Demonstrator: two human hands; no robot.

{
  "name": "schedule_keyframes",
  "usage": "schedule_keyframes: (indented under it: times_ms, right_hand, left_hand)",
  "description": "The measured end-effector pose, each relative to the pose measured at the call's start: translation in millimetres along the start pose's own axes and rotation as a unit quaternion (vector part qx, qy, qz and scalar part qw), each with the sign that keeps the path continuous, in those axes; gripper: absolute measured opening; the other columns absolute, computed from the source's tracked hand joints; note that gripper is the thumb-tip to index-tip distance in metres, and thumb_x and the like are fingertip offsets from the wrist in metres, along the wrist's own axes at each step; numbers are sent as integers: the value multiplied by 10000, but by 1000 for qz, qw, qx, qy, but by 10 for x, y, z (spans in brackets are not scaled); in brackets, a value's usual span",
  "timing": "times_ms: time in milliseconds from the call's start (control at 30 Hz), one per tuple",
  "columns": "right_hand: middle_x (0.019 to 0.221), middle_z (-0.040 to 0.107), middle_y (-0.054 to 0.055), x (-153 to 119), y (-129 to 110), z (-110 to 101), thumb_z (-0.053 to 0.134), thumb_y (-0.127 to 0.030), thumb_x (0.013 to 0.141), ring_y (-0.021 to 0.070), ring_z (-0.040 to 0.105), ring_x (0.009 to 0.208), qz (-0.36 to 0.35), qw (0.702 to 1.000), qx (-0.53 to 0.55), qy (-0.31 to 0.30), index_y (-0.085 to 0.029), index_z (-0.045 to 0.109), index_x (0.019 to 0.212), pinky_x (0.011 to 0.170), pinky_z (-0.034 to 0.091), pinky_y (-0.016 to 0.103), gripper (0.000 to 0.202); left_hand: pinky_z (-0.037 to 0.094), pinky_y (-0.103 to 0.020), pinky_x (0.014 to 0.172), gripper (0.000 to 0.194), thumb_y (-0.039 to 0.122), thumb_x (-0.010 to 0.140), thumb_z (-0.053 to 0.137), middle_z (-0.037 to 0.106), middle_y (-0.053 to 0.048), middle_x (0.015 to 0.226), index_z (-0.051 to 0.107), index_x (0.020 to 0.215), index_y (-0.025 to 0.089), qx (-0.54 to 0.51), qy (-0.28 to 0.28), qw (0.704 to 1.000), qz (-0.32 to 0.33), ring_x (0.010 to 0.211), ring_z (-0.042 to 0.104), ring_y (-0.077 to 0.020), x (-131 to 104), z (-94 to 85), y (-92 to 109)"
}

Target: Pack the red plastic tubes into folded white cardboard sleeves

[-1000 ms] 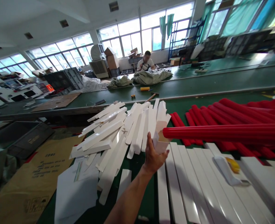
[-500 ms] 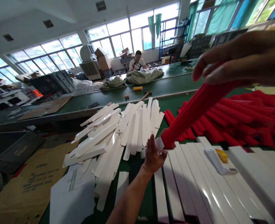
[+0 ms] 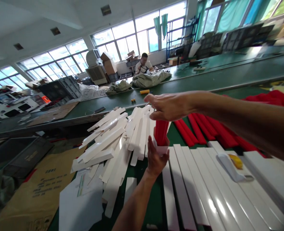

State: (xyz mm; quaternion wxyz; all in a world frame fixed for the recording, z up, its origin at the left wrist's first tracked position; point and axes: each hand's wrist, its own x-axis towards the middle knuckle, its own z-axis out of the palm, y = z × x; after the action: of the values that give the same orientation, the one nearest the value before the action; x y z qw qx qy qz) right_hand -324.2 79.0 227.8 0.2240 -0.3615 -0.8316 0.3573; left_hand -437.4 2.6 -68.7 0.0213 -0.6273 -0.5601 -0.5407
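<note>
My left hand (image 3: pixel 156 158) is wrapped round the lower end of a red bundle (image 3: pixel 161 132), where a white piece (image 3: pixel 161 149) sits against it. Over the bundle's upper end lies my right hand (image 3: pixel 169 106), palm down, fingers stretched out to the left. The bundle points away and slightly up, and its top is hidden under that hand. Left of my hands is a pile of loose white strips (image 3: pixel 118 134). Long white box-like pieces (image 3: pixel 199 179) lie side by side at the right, with more red pieces (image 3: pixel 204 128) behind them.
A tape dispenser with yellow tape (image 3: pixel 235 162) rests on the white pieces. White paper (image 3: pixel 81 202) and a brown sack (image 3: pixel 40 189) are at the lower left. Across the green table (image 3: pixel 195 80), a person (image 3: pixel 144 64) sits behind a grey-green sack (image 3: pixel 150 79).
My right hand has moved left and down onto the bundle's end. The red bundle has swung from slanting right to nearly upright in view. My left hand still grips its lower end.
</note>
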Motion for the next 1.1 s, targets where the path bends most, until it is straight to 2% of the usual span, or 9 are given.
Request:
schedule_keyframes:
  times_ms: [33, 100, 233, 333, 433, 600, 800, 900, 1100]
  right_hand:
    - [1291, 607, 153, 2, 72, 83, 785, -136, 699, 279, 574, 1186, -40, 999, -33, -1, 15, 546, 1266, 797, 534, 181, 633]
    - [1506, 391, 148, -38, 229, 286, 811, -304, 707, 388, 355, 1376, -93, 992, -88, -21, -85, 421, 1427, 1063, 430, 462, 848]
    - [1552, 289, 167, -168, 645, 761, 630, -608, 791, 454, 288, 1394, -96, 984, -147, -11, -184, 274, 1520, 1066, 281, 685, 915]
    - [1503, 374, 190, -228, 983, 1058, 404, -635, 901, 363, 452, 1307, -98, 988, -22, 118, -165, 227, 1532, 1045, 368, 599, 807]
    - [1373, 531, 138, -301, 1261, 1295, 239, -581, 966, 261, 593, 1125, -8, 953, 188, 236, -206, 300, 1501, 980, 456, 517, 656]
    - [1236, 642, 83, -483, 1479, 1689, 361, -611, 915, 264, 546, 1217, 76, 937, 276, 198, -248, 643, 1219, 1038, 437, 479, 551]
    - [1125, 680, 89, -415, 1388, 1821, 489, -575, 866, 266, 554, 1189, 110, 917, 295, 247, -215, 702, 1030, 1060, 415, 437, 450]
    - [1019, 695, 75, -315, 1383, 1799, 503, -501, 867, 237, 616, 1016, 100, 893, 356, 256, -195, 682, 915, 940, 478, 371, 358]
    - [863, 667, -9, -193, 1316, 1840, 552, -265, 809, 143, 580, 760, 2, 853, 458, 252, -202, 637, 959, 741, 459, 256, 184]
  left_hand:
    - [554, -447, 897, 997, 390, 775, 706, 521, -268, 1338, 100, 1511, 99, 4, 11, 1000, 4, 1193, 590, -343, 4, -5, -5]
    - [552, -460, 905, 1020, 400, 772, 709, 490, -288, 1363, 84, 1515, 89, 10, 20, 1000, 14, 1214, 572, -360, 7, -8, -25]
    - [554, -470, 917, 1039, 458, 768, 704, 488, -272, 1373, 75, 1521, 115, 29, 37, 997, 63, 1233, 558, -367, -16, 18, -56]
    - [541, -480, 947, 998, 479, 795, 678, 498, -277, 1357, 102, 1517, 99, 49, 58, 994, 78, 1259, 533, -375, -8, 27, -56]
    - [534, -476, 958, 968, 499, 814, 665, 525, -278, 1322, 132, 1508, 84, 57, 51, 994, 74, 1254, 538, -370, 40, -1, -65]
    - [535, -500, 932, 933, 511, 834, 634, 512, -301, 1308, 150, 1498, 68, 63, 20, 996, 55, 1209, 568, -378, 79, -83, -98]
    - [476, -527, 1006, 1024, 394, 790, 671, 353, -305, 1451, 24, 1513, 68, 24, -98, 994, 46, 1335, 429, -397, 99, -295, -21]
    - [488, -500, 985, 867, 362, 817, 623, 410, -236, 1422, 155, 1509, 131, -72, -132, 988, 21, 1290, 472, -355, 190, -413, 54]
    - [470, -378, 947, 281, 400, 963, 449, 595, -87, 1074, 603, 1077, 195, -240, 9, 961, -138, 1062, 581, -211, 465, -396, 199]
